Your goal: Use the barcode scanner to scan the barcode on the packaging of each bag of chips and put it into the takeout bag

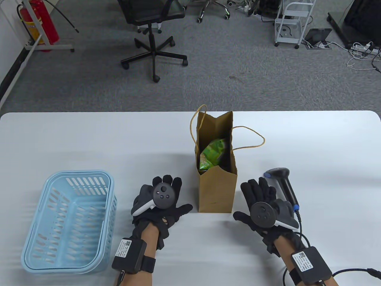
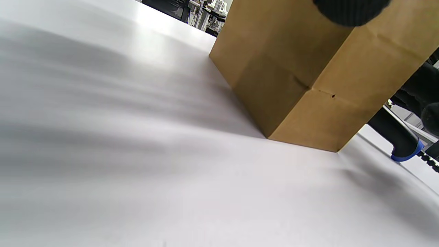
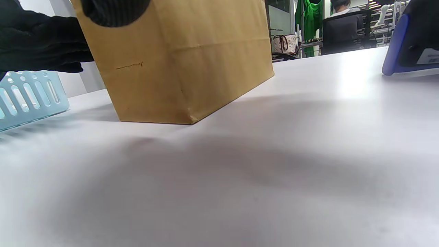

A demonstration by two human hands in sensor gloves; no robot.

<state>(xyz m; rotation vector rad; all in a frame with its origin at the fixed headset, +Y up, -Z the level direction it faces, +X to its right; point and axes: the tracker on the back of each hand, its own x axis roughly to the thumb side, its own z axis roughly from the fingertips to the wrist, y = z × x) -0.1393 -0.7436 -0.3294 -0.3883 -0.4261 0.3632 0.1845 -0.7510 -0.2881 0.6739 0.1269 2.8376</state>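
A brown paper takeout bag (image 1: 216,190) (image 2: 295,75) (image 3: 185,65) stands upright mid-table with its top open. A green bag of chips (image 1: 212,155) lies inside it. My left hand (image 1: 166,196) rests flat on the table just left of the bag, fingers spread, holding nothing. On the bag's right, my right hand (image 1: 259,193) lies flat too, fingers straight, empty. The black barcode scanner (image 1: 282,181) (image 2: 398,137) (image 3: 408,48) lies on the table beside my right hand's outer edge, blue trim at its head.
A light blue plastic basket (image 1: 70,222) (image 3: 31,96) sits at the front left with nothing visible in it. The white table (image 1: 312,143) stretches wide behind and to the right. Beyond its far edge stand an office chair (image 1: 151,29) and a white cart (image 1: 293,21).
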